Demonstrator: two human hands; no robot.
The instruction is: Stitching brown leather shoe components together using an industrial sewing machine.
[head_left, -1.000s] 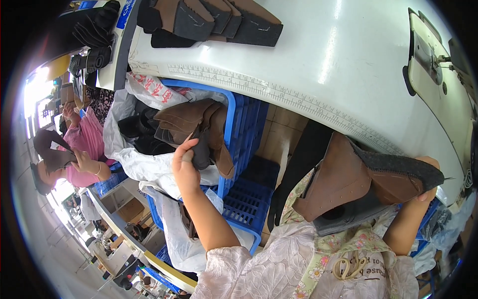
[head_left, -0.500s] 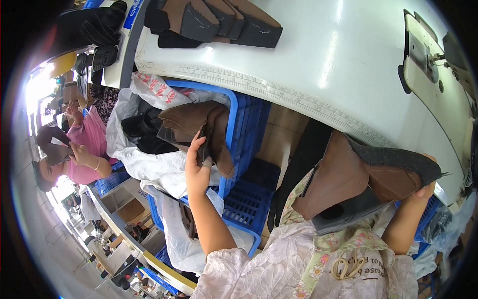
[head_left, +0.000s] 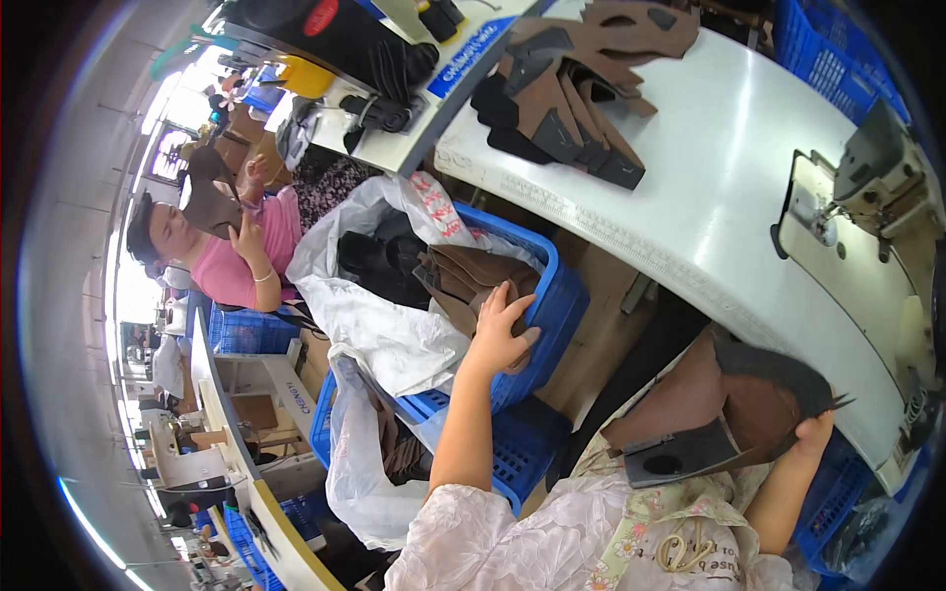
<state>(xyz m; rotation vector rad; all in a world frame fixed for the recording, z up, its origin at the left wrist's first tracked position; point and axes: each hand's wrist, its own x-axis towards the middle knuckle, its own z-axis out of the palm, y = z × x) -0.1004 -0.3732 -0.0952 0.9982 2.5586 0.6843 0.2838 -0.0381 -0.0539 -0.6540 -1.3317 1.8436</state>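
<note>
My left hand (head_left: 503, 340) reaches over a blue crate, its fingers spread and resting against a stack of brown shoe-upper pieces (head_left: 483, 271). Black pieces (head_left: 379, 254) lie beside that stack, inside the white plastic bag (head_left: 370, 330) lining the crate. At the right, in front of my chest, my right hand (head_left: 816, 433) is closed on the edge of a brown shoe upper (head_left: 680, 399) with black trim and a dark panel with an oval opening. A thin dark pointed tip sticks out by the right fingers; what it belongs to is hidden.
A white sewing table (head_left: 690, 187) curves along the far side, with a sewing machine (head_left: 828, 212) at its right. More brown and black pieces (head_left: 581, 118) lie on its left end. Another bagged blue crate (head_left: 503, 448) stands nearer. At the left a co-worker (head_left: 232, 266) holds a dark upper.
The view has turned, shifting the scene rightward. My left fingers have spread apart on the brown pieces, and the dark bit between finger and thumb no longer shows. My right hand keeps the upper.
</note>
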